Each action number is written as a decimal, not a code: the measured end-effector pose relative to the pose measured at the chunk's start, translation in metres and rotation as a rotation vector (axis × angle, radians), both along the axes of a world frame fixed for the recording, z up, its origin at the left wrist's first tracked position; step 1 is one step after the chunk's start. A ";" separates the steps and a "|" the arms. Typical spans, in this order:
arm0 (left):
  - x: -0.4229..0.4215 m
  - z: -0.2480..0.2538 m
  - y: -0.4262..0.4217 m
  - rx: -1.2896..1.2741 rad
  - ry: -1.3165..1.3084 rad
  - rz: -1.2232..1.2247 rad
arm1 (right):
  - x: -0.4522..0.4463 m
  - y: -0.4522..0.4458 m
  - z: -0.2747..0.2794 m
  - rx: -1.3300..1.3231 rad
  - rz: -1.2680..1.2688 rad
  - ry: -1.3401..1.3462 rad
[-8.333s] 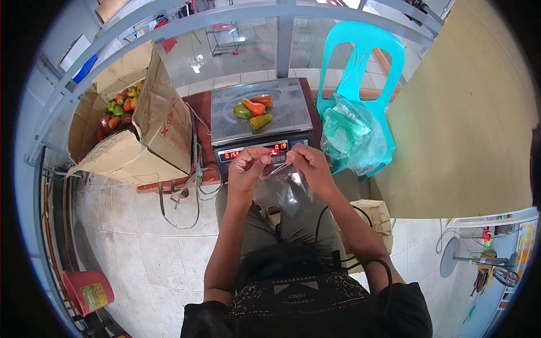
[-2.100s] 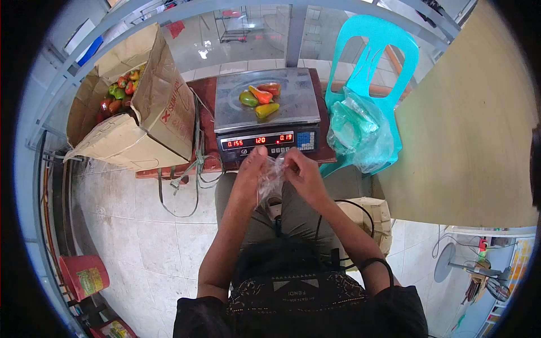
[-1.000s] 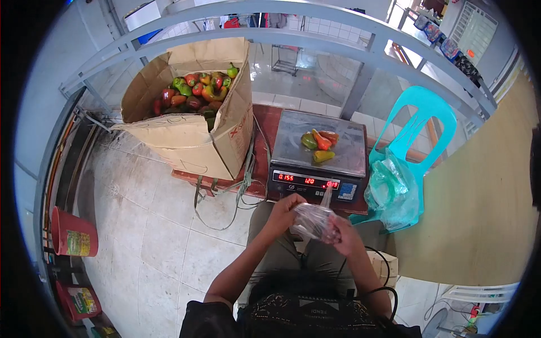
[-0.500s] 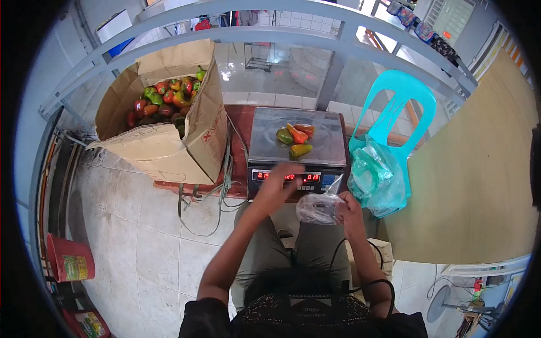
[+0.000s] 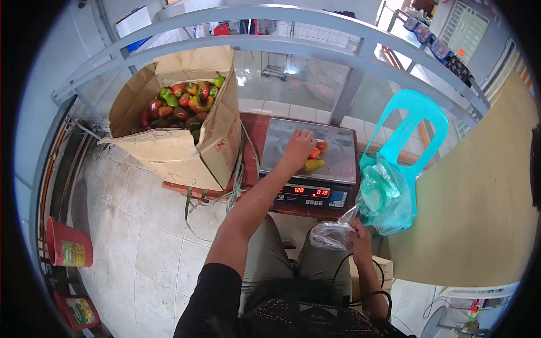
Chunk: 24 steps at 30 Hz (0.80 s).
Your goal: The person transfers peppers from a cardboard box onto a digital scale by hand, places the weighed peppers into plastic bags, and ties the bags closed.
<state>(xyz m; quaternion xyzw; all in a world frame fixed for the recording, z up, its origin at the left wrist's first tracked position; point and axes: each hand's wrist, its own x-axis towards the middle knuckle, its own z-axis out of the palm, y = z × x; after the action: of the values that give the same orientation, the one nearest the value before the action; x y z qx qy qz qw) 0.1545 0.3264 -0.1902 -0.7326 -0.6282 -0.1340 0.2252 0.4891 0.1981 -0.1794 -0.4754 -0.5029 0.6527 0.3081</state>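
Note:
My left hand (image 5: 300, 147) reaches over the weighing scale (image 5: 276, 132), its fingers curled down around bell peppers at the left of the small group and hiding them. Beside it on the metal plate, a yellow pepper (image 5: 313, 165) and orange-red peppers (image 5: 319, 148) stay visible. The scale's red display (image 5: 310, 191) reads 1.20 and 0.19 where it shows; my left forearm covers its left part. Low in front of the scale, my right hand (image 5: 360, 235) is closed on the edge of a clear plastic bag (image 5: 332, 235), which hangs crumpled above my lap.
A tall cardboard box (image 5: 169, 160) full of red and green peppers stands left of the scale. To the right, a turquoise chair (image 5: 420, 127) holds a bundle of plastic bags (image 5: 386, 194). Behind runs a grey railing (image 5: 282, 42); a wooden board (image 5: 468, 214) is at far right.
My left hand has moved forward from above the display onto the peppers on the plate. The right hand still holds the plastic bag. The whole view has shifted slightly.

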 end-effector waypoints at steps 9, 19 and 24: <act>-0.002 -0.017 0.015 -0.005 -0.173 0.011 | -0.012 0.006 0.001 0.073 0.065 -0.074; -0.050 -0.022 -0.019 0.021 -0.634 0.044 | -0.012 0.006 0.003 0.060 0.064 -0.067; -0.044 -0.018 -0.026 -0.142 -0.664 0.002 | -0.009 0.005 0.001 0.066 0.046 -0.049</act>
<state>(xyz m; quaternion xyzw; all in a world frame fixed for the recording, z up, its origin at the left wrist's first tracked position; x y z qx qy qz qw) 0.1105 0.3001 -0.2087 -0.6623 -0.6756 -0.3210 -0.0428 0.4798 0.2029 -0.1782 -0.4691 -0.5425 0.6308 0.2962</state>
